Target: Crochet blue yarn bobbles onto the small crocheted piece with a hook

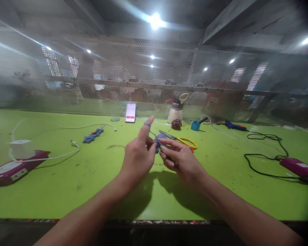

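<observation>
My left hand (138, 153) has its index finger raised, with blue-purple yarn (147, 124) wound round it. Thumb and fingers of that hand pinch a small blue-purple crochet piece (157, 145). From the other side my right hand (181, 157) meets the piece with its fingertips pressed together. A thin tool may be in those fingers, but I cannot make it out. Just behind the hands lies more blue-purple yarn (161, 136), partly hidden. Scissors with yellow handles (188, 141) rest beyond my right hand, blades pointing left.
A finished-looking blue crochet strip (93, 135) lies left, near white cables and a purple power strip (23, 167). At the back stand a phone (130, 112), a bottle (175, 112), a multicoloured yarn ball (176, 124) and a teal pot (195, 125). A blue glue gun (235, 126) and another power strip (299, 168) are right.
</observation>
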`<state>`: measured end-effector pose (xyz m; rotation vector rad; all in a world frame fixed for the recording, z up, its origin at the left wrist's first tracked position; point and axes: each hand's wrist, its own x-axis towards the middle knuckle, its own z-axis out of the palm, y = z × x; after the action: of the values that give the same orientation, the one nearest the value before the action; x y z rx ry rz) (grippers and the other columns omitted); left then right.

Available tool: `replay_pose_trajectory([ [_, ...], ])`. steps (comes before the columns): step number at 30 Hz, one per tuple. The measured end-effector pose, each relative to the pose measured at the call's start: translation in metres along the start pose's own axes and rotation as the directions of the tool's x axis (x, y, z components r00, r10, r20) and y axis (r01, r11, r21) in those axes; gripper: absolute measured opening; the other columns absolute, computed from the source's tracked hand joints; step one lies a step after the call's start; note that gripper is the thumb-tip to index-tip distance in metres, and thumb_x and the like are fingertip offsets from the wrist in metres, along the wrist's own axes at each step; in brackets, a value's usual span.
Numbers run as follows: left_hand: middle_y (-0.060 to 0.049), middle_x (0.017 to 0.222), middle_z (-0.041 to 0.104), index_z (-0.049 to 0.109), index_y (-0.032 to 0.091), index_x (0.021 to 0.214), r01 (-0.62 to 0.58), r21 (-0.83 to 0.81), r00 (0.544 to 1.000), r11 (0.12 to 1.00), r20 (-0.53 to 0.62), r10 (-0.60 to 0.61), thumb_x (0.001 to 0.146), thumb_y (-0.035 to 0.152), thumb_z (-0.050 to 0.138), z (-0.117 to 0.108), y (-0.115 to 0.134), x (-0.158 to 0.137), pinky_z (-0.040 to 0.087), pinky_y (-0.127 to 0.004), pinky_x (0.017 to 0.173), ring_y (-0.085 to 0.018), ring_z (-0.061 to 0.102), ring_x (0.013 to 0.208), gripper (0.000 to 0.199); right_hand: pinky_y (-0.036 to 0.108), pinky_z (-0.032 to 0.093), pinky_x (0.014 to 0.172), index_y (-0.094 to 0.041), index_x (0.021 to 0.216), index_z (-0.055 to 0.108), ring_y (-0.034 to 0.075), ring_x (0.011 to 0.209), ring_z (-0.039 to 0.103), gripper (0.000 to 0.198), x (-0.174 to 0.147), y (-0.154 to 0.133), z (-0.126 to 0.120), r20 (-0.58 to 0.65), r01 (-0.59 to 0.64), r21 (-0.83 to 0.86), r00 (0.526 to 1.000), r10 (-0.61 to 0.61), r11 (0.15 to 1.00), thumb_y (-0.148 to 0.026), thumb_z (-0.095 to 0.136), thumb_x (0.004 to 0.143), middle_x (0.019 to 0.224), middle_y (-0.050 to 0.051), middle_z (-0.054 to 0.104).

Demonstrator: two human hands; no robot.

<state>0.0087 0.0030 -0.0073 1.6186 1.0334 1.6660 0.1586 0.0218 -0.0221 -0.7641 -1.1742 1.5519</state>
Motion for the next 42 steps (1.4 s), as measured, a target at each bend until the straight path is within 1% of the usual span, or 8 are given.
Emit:
replay_pose_trajectory([
  [2,0.001,0.071,0.068,0.039,0.022,0.146,0.133,-0.209,0.991,0.969,0.042,-0.127,0.068,0.011,0.076,-0.003,0.0,0.006,0.045,-0.029,0.071,-0.017,0.061,0.067,0.087,0.018,0.022,0.039,-0.019,0.101,0.071,0.004,0.043,0.037,0.033,-0.003,-0.001,0.003,-0.003,0.05,0.034,0.999,-0.05,0.998,-0.025,0.08,0.07,0.058,-0.004,0.056],
  [4,0.0,0.068,0.07,0.029,0.014,0.149,0.267,-0.384,0.964,0.884,0.119,-0.239,0.062,0.009,0.081,-0.008,0.001,0.013,0.047,-0.029,0.072,-0.016,0.063,0.066,0.101,0.018,0.023,0.039,-0.02,0.099,0.072,0.004,0.044,0.038,0.03,-0.004,-0.002,0.003,0.013,0.092,0.018,0.996,-0.093,0.996,-0.026,0.079,0.07,0.059,-0.004,0.056],
  [8,0.0,0.063,0.07,0.025,0.007,0.148,0.383,-0.505,0.924,0.773,0.22,-0.314,0.056,0.006,0.085,-0.014,0.009,0.017,0.048,-0.027,0.068,-0.014,0.063,0.06,0.109,0.019,0.02,0.037,-0.021,0.101,0.072,0.004,0.042,0.035,0.027,-0.005,-0.006,-0.003,0.094,0.197,-0.089,0.977,-0.189,0.976,-0.028,0.075,0.075,0.057,-0.005,0.054],
  [16,0.0,0.066,0.072,0.025,0.015,0.15,0.304,-0.417,0.948,0.857,0.224,-0.227,0.061,0.01,0.084,-0.019,0.017,0.011,0.051,-0.031,0.068,-0.018,0.066,0.062,0.107,0.022,0.028,0.039,-0.018,0.118,0.066,0.005,0.044,0.037,0.033,-0.007,-0.021,-0.015,0.248,0.44,-0.39,0.896,-0.369,0.809,-0.024,0.066,0.086,0.058,-0.006,0.05],
  [21,0.0,0.066,0.072,0.02,0.017,0.152,0.261,-0.394,0.959,0.881,0.209,-0.191,0.063,0.01,0.084,-0.02,0.018,0.011,0.051,-0.031,0.068,-0.018,0.067,0.062,0.11,0.024,0.034,0.045,-0.018,0.117,0.068,0.007,0.051,0.041,0.031,-0.007,-0.027,-0.023,0.311,0.539,-0.579,0.84,-0.445,0.612,-0.024,0.064,0.087,0.067,-0.002,0.055],
  [24,0.0,0.067,0.072,0.019,0.018,0.153,0.238,-0.4,0.965,0.885,0.202,-0.168,0.063,0.01,0.084,-0.02,0.019,0.01,0.052,-0.031,0.067,-0.018,0.068,0.062,0.111,0.025,0.034,0.046,-0.018,0.116,0.069,0.008,0.051,0.04,0.03,-0.007,-0.029,-0.026,0.333,0.568,-0.63,0.813,-0.477,0.529,-0.024,0.063,0.088,0.068,-0.001,0.056],
  [35,0.001,0.067,0.072,0.029,0.02,0.15,0.188,-0.41,0.975,0.892,0.186,-0.12,0.063,0.009,0.082,-0.023,0.023,0.008,0.053,-0.026,0.061,-0.015,0.065,0.059,0.102,0.024,0.038,0.05,-0.019,0.105,0.075,0.01,0.054,0.048,0.022,-0.009,-0.039,-0.027,0.438,0.664,-0.654,0.724,-0.533,0.363,-0.017,0.061,0.088,0.073,0.002,0.065],
  [42,0.0,0.069,0.072,0.035,0.018,0.147,0.207,-0.437,0.972,0.876,0.196,-0.132,0.063,0.008,0.082,-0.024,0.023,0.01,0.053,-0.026,0.061,-0.015,0.065,0.06,0.097,0.025,0.041,0.052,-0.019,0.103,0.075,0.011,0.058,0.053,0.021,-0.01,-0.041,-0.026,0.457,0.682,-0.644,0.707,-0.541,0.347,-0.016,0.062,0.087,0.075,0.003,0.069],
])
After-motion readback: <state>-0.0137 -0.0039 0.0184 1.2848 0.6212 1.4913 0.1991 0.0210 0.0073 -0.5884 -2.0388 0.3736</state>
